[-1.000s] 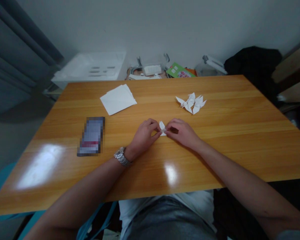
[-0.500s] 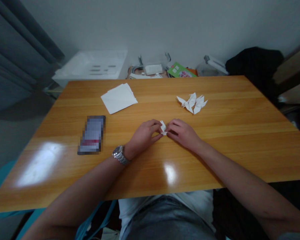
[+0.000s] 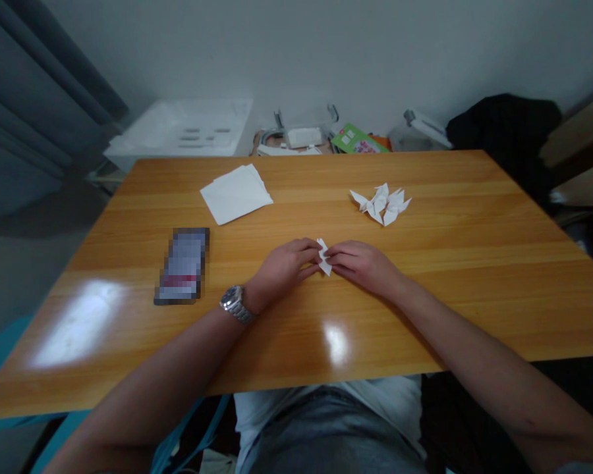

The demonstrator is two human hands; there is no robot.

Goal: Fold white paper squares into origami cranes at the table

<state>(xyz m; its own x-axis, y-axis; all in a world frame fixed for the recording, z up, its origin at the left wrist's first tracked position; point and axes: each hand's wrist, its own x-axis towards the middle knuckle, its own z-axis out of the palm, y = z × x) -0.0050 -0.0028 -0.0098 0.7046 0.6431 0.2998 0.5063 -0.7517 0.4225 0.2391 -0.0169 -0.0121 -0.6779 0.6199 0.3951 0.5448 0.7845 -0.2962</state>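
Observation:
A small piece of folded white paper is held between my two hands, just over the middle of the wooden table. My left hand pinches its left side, with a metal watch on that wrist. The fingers of my right hand are closed on its right side and hide part of the folds. Beyond my right hand lies a cluster of folded paper cranes. A stack of white paper sheets rests farther back on the left.
A phone, its screen blurred out, lies left of my left hand. Behind the table's far edge stand a white plastic tub, a green booklet and a clear container. A grey curtain hangs at the left.
The folded paper has turned in my fingers, and its lower tip now points down toward me. My right hand's fingers have moved left over the paper and lie flatter.

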